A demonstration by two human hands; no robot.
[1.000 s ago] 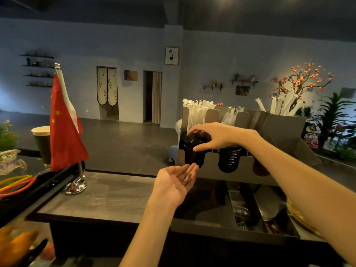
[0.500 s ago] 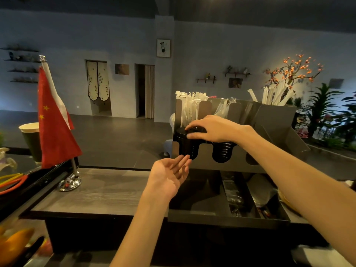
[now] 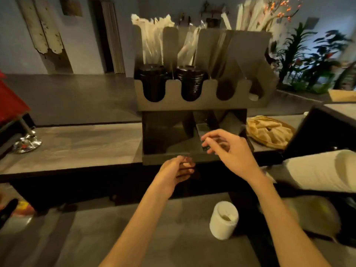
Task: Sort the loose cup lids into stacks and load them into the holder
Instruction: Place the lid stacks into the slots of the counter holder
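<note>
The grey holder (image 3: 194, 105) stands on the raised counter. Its two left slots each hold a stack of black cup lids (image 3: 153, 81) (image 3: 190, 83); the slots to the right look dark and empty. Below them is the holder's open lower tray (image 3: 173, 158). My right hand (image 3: 231, 153) hovers over the tray's front right, fingers curled, pinching a small dark lid (image 3: 205, 146) that is blurred. My left hand (image 3: 175, 172) sits at the tray's front edge with loosely curled fingers, holding nothing I can see.
Wrapped straws (image 3: 152, 39) stand in the holder's back pockets. A basket of packets (image 3: 269, 132) is right of the holder. A sleeve of white cups (image 3: 317, 170) lies at right, a white jar (image 3: 223, 220) on the lower counter, a flag base (image 3: 27, 143) at left.
My right hand left the top of the left lid stack and dropped to the lower tray. My left hand lowered and curled. The view tilted down and closer.
</note>
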